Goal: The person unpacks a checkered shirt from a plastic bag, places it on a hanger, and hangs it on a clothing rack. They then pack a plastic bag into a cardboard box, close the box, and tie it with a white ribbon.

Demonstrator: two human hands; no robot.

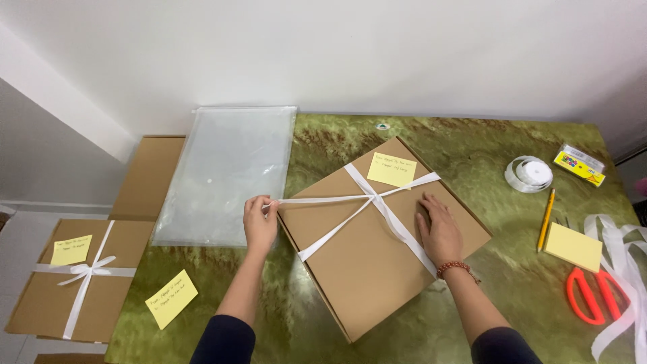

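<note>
in the middle of the frame a flat brown cardboard box (367, 269) is lying turned at an angle on a green marbled table (512, 269). a white ribbon (377, 199) is crossing over its lid, and a yellow sticky note (391, 170) with handwriting is sitting on the lid's upper part, just right of the crossing.

the left hand (259, 222) is sitting at the box's left corner, its fingers pinching one end of the ribbon and holding it taut out from the crossing. the right hand (439, 229) is lying flat on the lid at centre right, fingers spread and pressing down just beside a ribbon strand; a beaded bracelet (455, 268) is circling its wrist.

above the left hand a clear plastic sleeve (229, 175) is lying partly over the table edge and a plain box (149, 176). at lower left a second box (74, 280), already tied with a white bow, is sitting off the table, and another yellow note (171, 298) is lying on the table near it. toward the right of the frame are a ribbon roll (529, 174), a yellow pencil (546, 219), a sticky note pad (573, 247), red-handled scissors (588, 296), loose ribbon (623, 269) and a small yellow packet (579, 165).
</note>
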